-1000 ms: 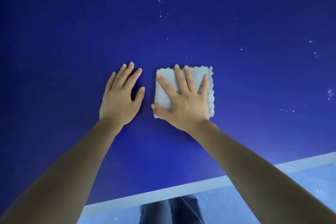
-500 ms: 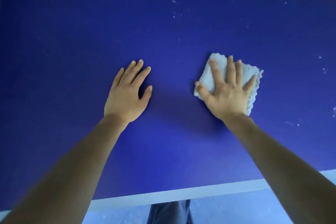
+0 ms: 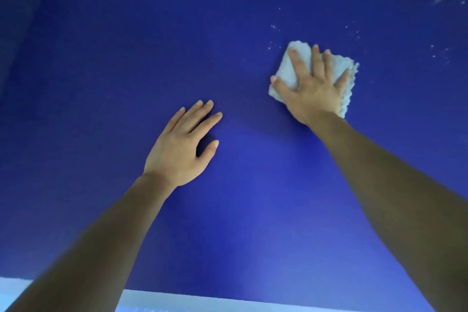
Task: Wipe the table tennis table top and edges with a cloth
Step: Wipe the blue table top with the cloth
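The dark blue table tennis table top [image 3: 126, 58] fills the view. A folded white fluffy cloth [image 3: 291, 71] lies flat on it at the upper right. My right hand [image 3: 314, 88] presses down on the cloth with straight, spread fingers and covers most of it. My left hand [image 3: 184, 144] rests flat on the bare blue surface, lower and to the left of the cloth, fingers straight and a little apart. White specks of dust [image 3: 274, 26] dot the top just beyond and to the right of the cloth.
The table's white edge line [image 3: 202, 299] runs along the bottom of the view, closest to me. More white specks [image 3: 439, 52] are scattered at the far right. The far left of the top lies in shadow.
My right hand has slid the cloth to the right and away from me, up to the dusty patch. My left hand has stayed flat in about the same place.
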